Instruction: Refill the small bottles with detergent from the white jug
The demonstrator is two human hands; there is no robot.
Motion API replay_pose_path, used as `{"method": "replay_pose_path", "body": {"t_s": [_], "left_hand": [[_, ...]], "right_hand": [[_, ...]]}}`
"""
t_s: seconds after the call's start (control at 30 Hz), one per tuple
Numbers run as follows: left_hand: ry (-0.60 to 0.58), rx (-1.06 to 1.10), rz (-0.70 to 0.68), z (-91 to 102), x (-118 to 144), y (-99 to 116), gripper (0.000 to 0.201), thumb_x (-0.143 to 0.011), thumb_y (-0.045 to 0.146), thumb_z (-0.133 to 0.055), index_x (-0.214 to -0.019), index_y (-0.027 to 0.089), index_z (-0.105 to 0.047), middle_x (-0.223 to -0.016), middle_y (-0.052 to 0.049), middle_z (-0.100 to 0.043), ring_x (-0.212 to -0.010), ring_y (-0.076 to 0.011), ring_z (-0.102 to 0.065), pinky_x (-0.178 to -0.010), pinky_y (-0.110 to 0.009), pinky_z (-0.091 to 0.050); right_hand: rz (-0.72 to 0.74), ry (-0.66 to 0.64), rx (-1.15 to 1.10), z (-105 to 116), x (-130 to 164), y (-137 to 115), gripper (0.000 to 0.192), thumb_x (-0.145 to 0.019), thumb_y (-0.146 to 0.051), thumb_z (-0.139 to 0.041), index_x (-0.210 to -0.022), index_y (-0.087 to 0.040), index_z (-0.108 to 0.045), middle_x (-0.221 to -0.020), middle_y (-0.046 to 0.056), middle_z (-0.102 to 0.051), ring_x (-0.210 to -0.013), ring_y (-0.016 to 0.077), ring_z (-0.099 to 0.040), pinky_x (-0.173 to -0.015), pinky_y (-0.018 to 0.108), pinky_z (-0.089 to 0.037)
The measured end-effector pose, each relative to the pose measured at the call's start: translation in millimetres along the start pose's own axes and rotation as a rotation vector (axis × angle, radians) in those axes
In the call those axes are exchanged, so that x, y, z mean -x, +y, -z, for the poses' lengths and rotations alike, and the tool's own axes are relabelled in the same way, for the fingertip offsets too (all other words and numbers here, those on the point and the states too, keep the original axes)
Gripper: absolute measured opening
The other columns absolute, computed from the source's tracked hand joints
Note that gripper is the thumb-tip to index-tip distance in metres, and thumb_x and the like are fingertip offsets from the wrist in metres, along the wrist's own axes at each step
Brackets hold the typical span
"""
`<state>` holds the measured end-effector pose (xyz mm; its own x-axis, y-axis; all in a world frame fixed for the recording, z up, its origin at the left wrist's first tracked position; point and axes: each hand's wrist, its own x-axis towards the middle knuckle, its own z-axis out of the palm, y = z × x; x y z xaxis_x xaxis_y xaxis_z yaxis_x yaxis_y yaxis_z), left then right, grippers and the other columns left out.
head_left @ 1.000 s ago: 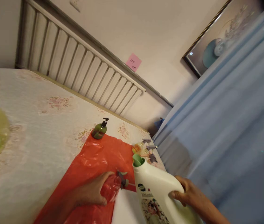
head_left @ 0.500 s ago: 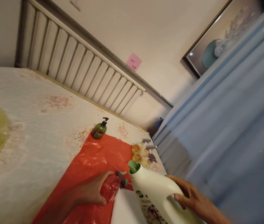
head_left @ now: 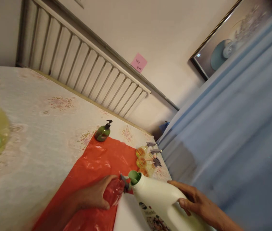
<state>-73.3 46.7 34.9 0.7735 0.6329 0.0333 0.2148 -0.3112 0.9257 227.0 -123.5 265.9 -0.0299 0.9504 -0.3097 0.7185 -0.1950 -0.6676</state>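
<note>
Left hand (head_left: 96,195), fingers curled around a small red-looking bottle (head_left: 113,192), its long axis slanting, neck toward upper right. Right hand (head_left: 194,199) grips the handle of a big cream jug (head_left: 158,194) just right of the bottle. The jug's long axis leans up and left, green spout (head_left: 134,177) pointing bottleward, nearer the left hand; a grey spray head (head_left: 125,183) shows between.

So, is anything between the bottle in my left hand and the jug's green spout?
In this view, yes: the grey spray head shows between the bottle's neck and the green spout. Whether it truly blocks the gap, I can't tell.
</note>
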Motion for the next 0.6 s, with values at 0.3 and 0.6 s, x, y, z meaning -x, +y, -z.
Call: {"method": "replay_pose_path", "body": {"t_s": [0.3,0.6], "left_hand": [[-0.035,0.088,0.015,0.1,0,4,0.095,-0.057,0.025,-0.069,-0.146,0.027,-0.037,-0.150,-0.003,-0.049,-0.128,-0.0314,-0.053,-0.095,-0.029,-0.051],[-0.030,0.053,0.010,1.2,2,1,0.091,-0.058,0.026,-0.070,-0.144,0.028,-0.039,-0.149,-0.004,-0.050,-0.133,-0.0330,-0.048,-0.101,-0.032,-0.047]], "right_hand": [[-0.016,-0.054,0.049,2,-1,-10,0.064,-0.084,-0.060,-0.061,-0.137,-0.024,-0.056,-0.101,0.006,-0.065,-0.074,0.0159,-0.054,-0.054,0.022,-0.041],[-0.032,-0.091,0.114,3,-2,-15,0.062,-0.084,-0.061,-0.060,-0.135,-0.026,-0.058,-0.097,0.005,-0.064,-0.075,0.0163,-0.053,-0.054,0.021,-0.042]]}}
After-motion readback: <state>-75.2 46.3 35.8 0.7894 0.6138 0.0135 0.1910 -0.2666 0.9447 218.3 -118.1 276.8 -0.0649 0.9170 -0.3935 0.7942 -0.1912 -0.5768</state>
